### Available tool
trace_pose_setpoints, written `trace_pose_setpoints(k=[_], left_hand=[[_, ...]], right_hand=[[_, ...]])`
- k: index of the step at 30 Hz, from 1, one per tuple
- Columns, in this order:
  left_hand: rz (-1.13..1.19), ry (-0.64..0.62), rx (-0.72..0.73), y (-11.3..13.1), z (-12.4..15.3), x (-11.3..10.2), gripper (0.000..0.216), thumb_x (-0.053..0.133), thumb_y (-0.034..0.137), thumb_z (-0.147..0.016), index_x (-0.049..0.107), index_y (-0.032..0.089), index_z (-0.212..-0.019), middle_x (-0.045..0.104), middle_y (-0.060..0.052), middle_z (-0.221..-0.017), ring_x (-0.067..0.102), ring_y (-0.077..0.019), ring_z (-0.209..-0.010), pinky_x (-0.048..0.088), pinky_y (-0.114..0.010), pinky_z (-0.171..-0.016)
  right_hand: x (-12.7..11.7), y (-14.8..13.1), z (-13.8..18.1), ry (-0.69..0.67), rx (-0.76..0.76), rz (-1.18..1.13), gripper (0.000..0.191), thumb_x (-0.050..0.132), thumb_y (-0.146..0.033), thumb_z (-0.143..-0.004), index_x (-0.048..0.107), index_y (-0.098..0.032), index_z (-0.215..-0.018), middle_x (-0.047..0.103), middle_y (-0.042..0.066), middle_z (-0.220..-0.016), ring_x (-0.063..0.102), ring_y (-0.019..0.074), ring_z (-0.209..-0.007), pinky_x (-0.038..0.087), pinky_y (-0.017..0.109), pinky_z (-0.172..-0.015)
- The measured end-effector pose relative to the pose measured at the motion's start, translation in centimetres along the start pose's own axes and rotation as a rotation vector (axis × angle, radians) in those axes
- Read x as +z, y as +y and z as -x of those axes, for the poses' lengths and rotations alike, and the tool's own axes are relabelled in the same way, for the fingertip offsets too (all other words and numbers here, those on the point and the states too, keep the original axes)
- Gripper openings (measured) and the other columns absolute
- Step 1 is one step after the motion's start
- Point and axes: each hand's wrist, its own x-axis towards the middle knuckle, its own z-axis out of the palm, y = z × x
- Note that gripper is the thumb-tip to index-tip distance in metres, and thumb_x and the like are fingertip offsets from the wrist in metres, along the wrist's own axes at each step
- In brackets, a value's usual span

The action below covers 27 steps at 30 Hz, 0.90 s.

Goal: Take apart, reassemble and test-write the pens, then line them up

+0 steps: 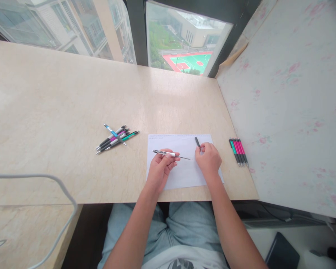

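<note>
My left hand (160,168) is closed round a partly dismantled pen (168,153), white and black, held level with its thin refill tip pointing right. My right hand (208,158) pinches a small dark pen part (197,142) just right of that tip. Both hands hover over a white sheet of paper (184,175) lying near the front edge of a beige marble-look table (72,101).
A loose pile of several pens (116,138) lies left of the sheet. A neat row of pink and green pens (239,151) lies at the table's right edge, beside a floral wall (291,112). Windows run along the back. A white cable (44,179) curves at the lower left.
</note>
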Motion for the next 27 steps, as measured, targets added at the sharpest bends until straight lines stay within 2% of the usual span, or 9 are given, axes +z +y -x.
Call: trace_pose_setpoints(k=[10, 14, 18, 21, 23, 25, 27], left_hand=[[-0.004, -0.009, -0.004, 0.0, 0.0, 0.0, 0.023, 0.073, 0.028, -0.083, 0.063, 0.017, -0.100, 0.075, -0.009, -0.095, 0.071, -0.0139, -0.083, 0.054, -0.022, -0.072], [-0.003, -0.007, -0.003, 0.0, 0.0, 0.1, 0.022, 0.073, 0.028, -0.083, 0.063, 0.017, -0.100, 0.075, -0.008, -0.095, 0.071, -0.0137, -0.082, 0.053, -0.022, -0.072], [0.001, -0.005, -0.011, 0.1, 0.1, 0.2, 0.023, 0.074, 0.028, -0.082, 0.063, 0.017, -0.099, 0.074, -0.008, -0.094, 0.071, -0.0132, -0.083, 0.053, -0.021, -0.072], [0.004, -0.005, -0.010, 0.2, 0.1, 0.2, 0.024, 0.075, 0.028, -0.081, 0.063, 0.017, -0.099, 0.074, -0.007, -0.095, 0.070, -0.0126, -0.082, 0.053, -0.020, -0.073], [0.006, -0.010, -0.006, 0.2, 0.1, 0.3, 0.024, 0.075, 0.027, -0.081, 0.063, 0.017, -0.099, 0.074, -0.007, -0.095, 0.070, -0.0123, -0.082, 0.053, -0.020, -0.073], [0.006, -0.018, 0.000, 0.1, 0.1, 0.2, 0.023, 0.074, 0.027, -0.082, 0.063, 0.017, -0.100, 0.074, -0.007, -0.095, 0.070, -0.0122, -0.083, 0.053, -0.020, -0.074], [0.006, -0.025, 0.000, 0.1, 0.1, 0.2, 0.023, 0.074, 0.027, -0.082, 0.063, 0.017, -0.099, 0.074, -0.007, -0.095, 0.070, -0.0124, -0.083, 0.052, -0.021, -0.074]], right_hand=[[-0.2, 0.3, 0.1, 0.045, -0.027, -0.041, 0.019, 0.055, -0.034, -0.085, 0.061, -0.020, -0.096, 0.064, 0.006, -0.087, 0.056, 0.0223, -0.083, 0.026, 0.030, -0.059], [-0.6, 0.3, -0.1, 0.073, -0.047, -0.076, 0.019, 0.056, -0.034, -0.085, 0.063, -0.019, -0.095, 0.064, 0.006, -0.086, 0.057, 0.0225, -0.082, 0.031, 0.031, -0.061], [-2.3, -0.3, 0.3, 0.051, -0.171, -0.307, 0.021, 0.047, -0.033, -0.093, 0.063, -0.019, -0.089, 0.063, 0.005, -0.081, 0.055, 0.0187, -0.073, 0.041, 0.032, -0.068], [-4.3, -1.3, 1.3, -0.096, -0.300, -0.559, 0.025, 0.042, -0.032, -0.098, 0.064, -0.019, -0.093, 0.065, 0.005, -0.085, 0.058, 0.0171, -0.075, 0.045, 0.030, -0.067], [-5.4, -1.9, 2.2, -0.157, -0.353, -0.649, 0.024, 0.044, -0.032, -0.098, 0.065, -0.020, -0.097, 0.067, 0.005, -0.089, 0.060, 0.0170, -0.078, 0.046, 0.029, -0.066], [-5.9, -1.9, 2.7, -0.158, -0.360, -0.674, 0.024, 0.044, -0.032, -0.098, 0.065, -0.020, -0.097, 0.068, 0.005, -0.090, 0.061, 0.0171, -0.080, 0.048, 0.029, -0.068], [-5.6, -1.4, 2.6, -0.091, -0.290, -0.617, 0.026, 0.043, -0.032, -0.098, 0.065, -0.020, -0.095, 0.068, 0.005, -0.090, 0.061, 0.0174, -0.079, 0.047, 0.030, -0.070]])
